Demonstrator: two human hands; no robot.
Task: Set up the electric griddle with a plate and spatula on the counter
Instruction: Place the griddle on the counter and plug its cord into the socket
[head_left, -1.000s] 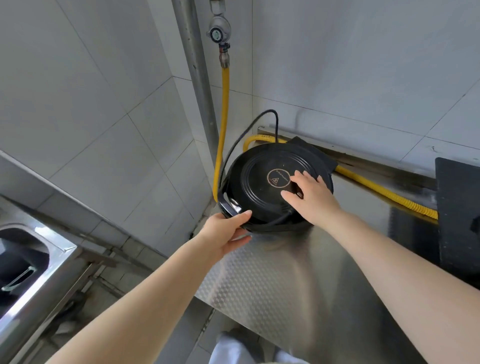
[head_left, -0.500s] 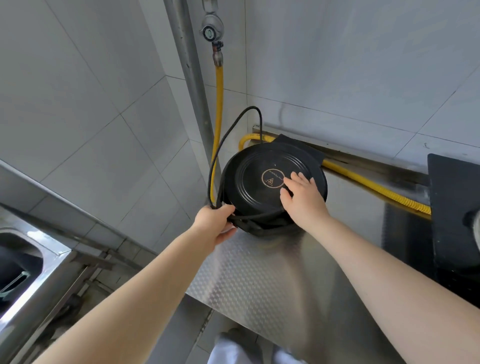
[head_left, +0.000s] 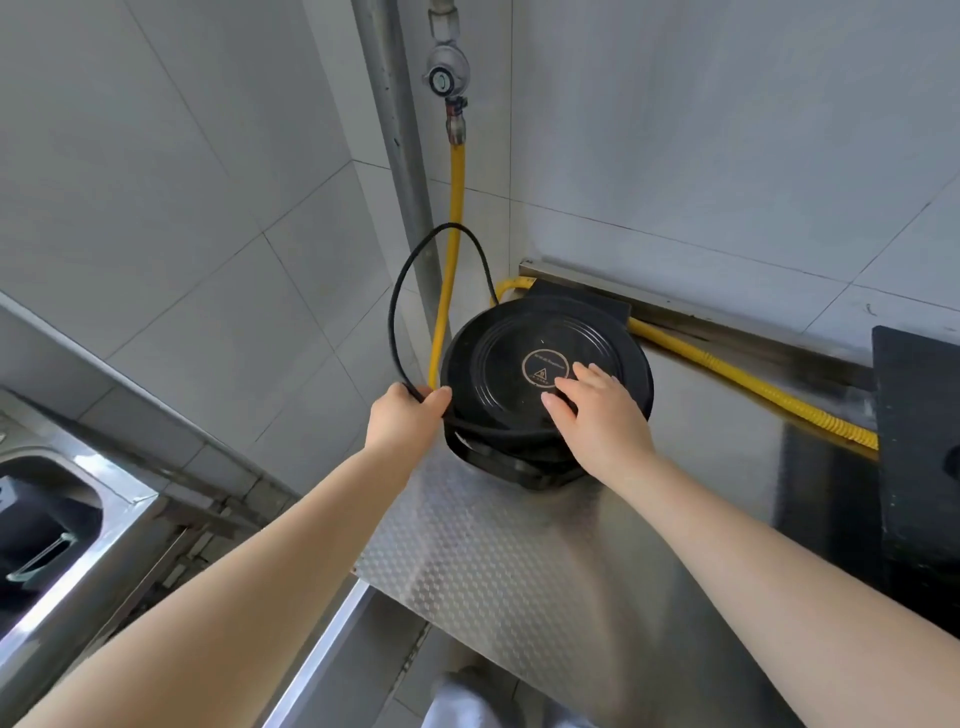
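Note:
The round black electric griddle sits closed at the far left corner of the steel counter. Its black power cord is wound around the body, with one loop standing up to the left. My left hand is shut on that cord at the griddle's left edge. My right hand rests flat on the lid, fingers spread, near the round gold label. No plate or spatula is in view.
A yellow gas hose runs down the wall corner and along the counter's back edge behind the griddle. A black cooktop lies at the right. A steel sink is at lower left, across a floor gap.
My left hand has closed on the cord and pulled it left, so the loop now stands wider. My right hand stays on the lid.

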